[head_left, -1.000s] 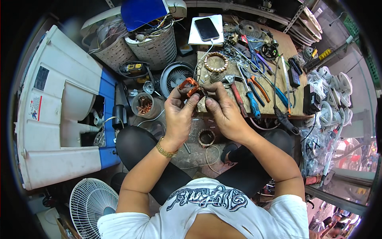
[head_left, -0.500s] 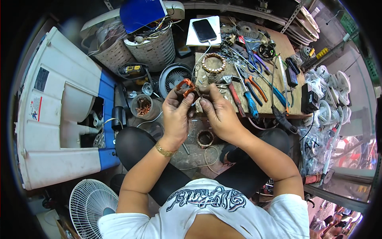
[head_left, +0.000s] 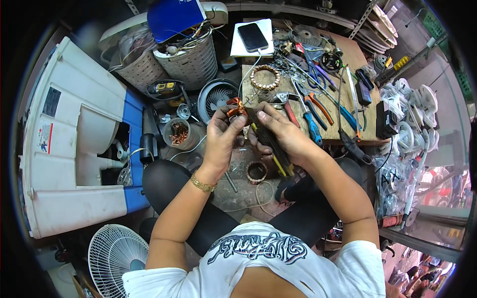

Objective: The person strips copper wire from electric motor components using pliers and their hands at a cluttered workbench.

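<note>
My left hand [head_left: 226,131] is closed round a small bundle of orange-brown copper wire [head_left: 234,108], pinched between thumb and fingers. Closed round a long, dark tool with yellow parts [head_left: 268,141] is my right hand [head_left: 278,129]; the tool's kind is hard to make out. Its upper end reaches up beside the copper wire, and its yellow lower end points down toward my knees. A ring-shaped motor core with copper windings [head_left: 265,78] lies on the wooden bench just beyond my hands. Another wound ring [head_left: 257,172] rests on the floor below them.
The wooden bench [head_left: 360,131] carries a hammer [head_left: 290,114], a blue screwdriver [head_left: 313,129], orange-handled pliers [head_left: 320,107], scissors and a phone [head_left: 252,37] on paper. A tub of copper scraps [head_left: 180,134] and a grey fan housing [head_left: 216,99] stand left. White plastic parts [head_left: 410,124] hang right.
My right hand has turned, and the dark and yellow tool now shows lengthwise beneath it. The copper bundle has tilted in my left hand, which stays in nearly the same place.
</note>
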`<state>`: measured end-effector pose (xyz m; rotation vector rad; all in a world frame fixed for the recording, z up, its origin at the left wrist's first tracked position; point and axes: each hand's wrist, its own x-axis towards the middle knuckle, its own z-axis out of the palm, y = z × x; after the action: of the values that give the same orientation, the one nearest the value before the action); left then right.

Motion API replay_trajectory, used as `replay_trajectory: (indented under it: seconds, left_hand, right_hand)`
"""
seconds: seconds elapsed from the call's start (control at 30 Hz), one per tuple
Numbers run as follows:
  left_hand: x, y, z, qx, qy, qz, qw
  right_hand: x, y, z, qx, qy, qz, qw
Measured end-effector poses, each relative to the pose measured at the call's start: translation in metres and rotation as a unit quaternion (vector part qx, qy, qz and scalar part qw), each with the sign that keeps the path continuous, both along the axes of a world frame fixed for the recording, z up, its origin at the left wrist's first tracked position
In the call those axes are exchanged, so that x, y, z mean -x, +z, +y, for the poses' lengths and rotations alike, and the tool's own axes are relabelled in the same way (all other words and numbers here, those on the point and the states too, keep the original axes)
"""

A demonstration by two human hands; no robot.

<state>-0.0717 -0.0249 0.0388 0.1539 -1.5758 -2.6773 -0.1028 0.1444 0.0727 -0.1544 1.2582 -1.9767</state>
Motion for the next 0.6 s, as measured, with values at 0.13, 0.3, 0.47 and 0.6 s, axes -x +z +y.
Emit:
replay_trajectory:
  seconds: [0.13,0.3,0.47,0.6]
  left_hand:
    - [0.001,-0.004,-0.007,-0.034,-0.025,-0.02,0.999]
    - [0.0,0.002,-0.008,-0.18,-0.005,-0.107,0.978]
    - [-0.001,-0.001,-0.004,-0.218,0.021,-0.078,0.973]
    - [0.0,0.001,0.004,-0.212,0.035,-0.059,0.975]
  right_hand:
    - [0.007,0.003,0.005,-0.005,0.008,-0.015,1.0]
    - [-0.002,-0.012,0.0,-0.206,-0.08,0.4,0.889]
    - [-0.012,-0.009,-0.013,-0.222,-0.098,0.448,0.86]
    - [-0.014,-0.009,-0.021,-0.182,-0.104,0.417,0.885]
